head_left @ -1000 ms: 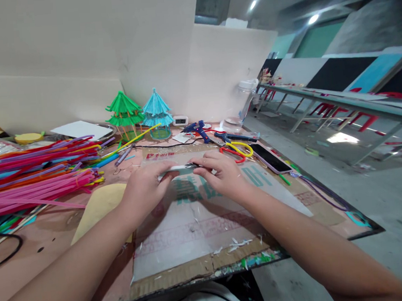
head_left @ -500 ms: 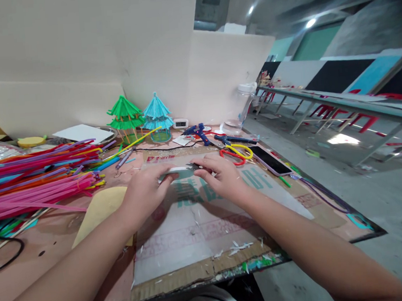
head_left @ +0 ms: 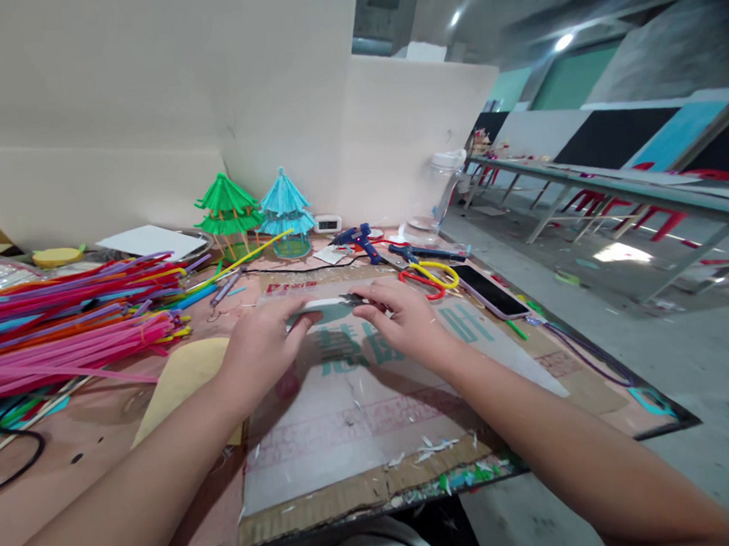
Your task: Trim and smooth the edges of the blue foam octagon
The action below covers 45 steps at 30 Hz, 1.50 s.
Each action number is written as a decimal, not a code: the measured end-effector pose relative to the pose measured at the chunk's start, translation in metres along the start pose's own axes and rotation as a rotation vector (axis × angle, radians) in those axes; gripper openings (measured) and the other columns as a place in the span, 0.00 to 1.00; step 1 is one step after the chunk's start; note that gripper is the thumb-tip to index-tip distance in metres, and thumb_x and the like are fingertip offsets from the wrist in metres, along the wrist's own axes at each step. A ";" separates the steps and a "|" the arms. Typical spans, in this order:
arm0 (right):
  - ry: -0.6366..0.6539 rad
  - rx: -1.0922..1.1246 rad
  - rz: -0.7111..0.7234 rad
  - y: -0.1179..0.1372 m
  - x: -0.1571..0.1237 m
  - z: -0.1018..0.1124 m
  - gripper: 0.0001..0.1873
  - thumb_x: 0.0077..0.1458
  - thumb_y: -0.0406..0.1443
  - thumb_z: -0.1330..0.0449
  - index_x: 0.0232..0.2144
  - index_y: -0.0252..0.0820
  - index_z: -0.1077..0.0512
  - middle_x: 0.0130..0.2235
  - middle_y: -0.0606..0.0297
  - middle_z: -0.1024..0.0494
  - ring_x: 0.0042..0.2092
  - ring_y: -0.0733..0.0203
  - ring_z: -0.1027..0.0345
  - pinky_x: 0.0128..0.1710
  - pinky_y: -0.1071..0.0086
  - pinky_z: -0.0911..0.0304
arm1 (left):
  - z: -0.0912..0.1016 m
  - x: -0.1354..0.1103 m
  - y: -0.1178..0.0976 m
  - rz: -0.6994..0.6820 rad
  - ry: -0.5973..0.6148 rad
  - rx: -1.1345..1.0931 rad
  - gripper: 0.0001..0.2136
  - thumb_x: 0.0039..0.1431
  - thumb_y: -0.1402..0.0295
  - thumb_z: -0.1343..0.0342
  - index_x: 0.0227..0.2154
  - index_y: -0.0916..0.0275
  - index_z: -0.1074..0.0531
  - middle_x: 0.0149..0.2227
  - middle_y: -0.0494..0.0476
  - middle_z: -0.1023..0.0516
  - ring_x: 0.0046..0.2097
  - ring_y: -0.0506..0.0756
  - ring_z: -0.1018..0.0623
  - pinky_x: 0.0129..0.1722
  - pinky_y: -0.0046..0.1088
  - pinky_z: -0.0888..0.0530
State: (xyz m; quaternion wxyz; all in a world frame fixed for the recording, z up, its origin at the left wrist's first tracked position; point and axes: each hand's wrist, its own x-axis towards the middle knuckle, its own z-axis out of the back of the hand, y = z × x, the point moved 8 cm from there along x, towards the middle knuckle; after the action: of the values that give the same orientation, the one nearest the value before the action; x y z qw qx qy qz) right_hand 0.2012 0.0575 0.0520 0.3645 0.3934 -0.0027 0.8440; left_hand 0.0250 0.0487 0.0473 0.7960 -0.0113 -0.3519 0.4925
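Between finger and thumb, my left hand (head_left: 264, 341) pinches a flat white piece (head_left: 325, 305) with a pale green underside. My right hand (head_left: 401, 319) is closed around a small dark metal tool (head_left: 350, 298) that looks like a blade; most of it hides in the fingers. The tool meets the right end of the white piece. Both hands are above a translucent printed plastic sheet (head_left: 351, 425), which lies over cardboard (head_left: 308, 513). White shavings (head_left: 434, 450) are scattered along the sheet's near edge.
Bundles of coloured pipe cleaners (head_left: 65, 322) lie at left. Behind stand a green tiered model (head_left: 226, 208) and a blue one (head_left: 284, 208). A glue gun (head_left: 358, 238), scissors (head_left: 431, 278), a phone (head_left: 490, 291) and a clear bottle (head_left: 437, 196) sit back right.
The white piece tilts slightly, showing more of its pale green underside. Both hands stay almost in place with the same grip.
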 end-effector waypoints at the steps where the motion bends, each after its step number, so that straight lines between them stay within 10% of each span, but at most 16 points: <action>1: -0.004 0.004 -0.014 -0.001 0.000 0.001 0.17 0.63 0.45 0.45 0.45 0.40 0.24 0.31 0.62 0.24 0.33 0.60 0.33 0.34 0.66 0.39 | 0.002 0.001 0.004 0.020 -0.003 0.001 0.12 0.62 0.65 0.48 0.44 0.57 0.22 0.40 0.53 0.17 0.41 0.56 0.21 0.39 0.28 0.29; 15: 0.415 -0.101 -0.190 -0.052 -0.024 -0.056 0.24 0.60 0.44 0.41 0.55 0.39 0.32 0.48 0.53 0.22 0.45 0.52 0.27 0.47 0.59 0.34 | 0.023 0.012 0.054 0.230 -0.085 -0.011 0.15 0.60 0.62 0.49 0.46 0.59 0.23 0.40 0.54 0.18 0.39 0.57 0.22 0.38 0.29 0.31; 28: 0.408 -0.311 -0.287 -0.118 -0.027 -0.036 0.22 0.60 0.47 0.45 0.52 0.44 0.29 0.45 0.56 0.21 0.45 0.49 0.26 0.43 0.60 0.33 | 0.039 0.018 0.071 0.247 -0.166 -0.031 0.13 0.59 0.62 0.47 0.41 0.61 0.22 0.37 0.55 0.19 0.39 0.58 0.23 0.37 0.29 0.33; 45: 0.340 -0.329 -0.217 -0.120 -0.026 -0.032 0.24 0.63 0.45 0.50 0.53 0.37 0.27 0.43 0.52 0.24 0.46 0.48 0.30 0.46 0.56 0.34 | 0.047 0.019 0.077 0.248 -0.198 0.004 0.13 0.59 0.63 0.47 0.42 0.60 0.22 0.37 0.54 0.19 0.38 0.57 0.23 0.34 0.28 0.35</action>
State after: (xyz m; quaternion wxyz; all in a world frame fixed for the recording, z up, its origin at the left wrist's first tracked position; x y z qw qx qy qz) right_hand 0.2650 0.1387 -0.0211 0.5070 0.1794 -0.0364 0.8423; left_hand -0.0569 0.0881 0.0649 0.6903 -0.0044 -0.4236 0.5865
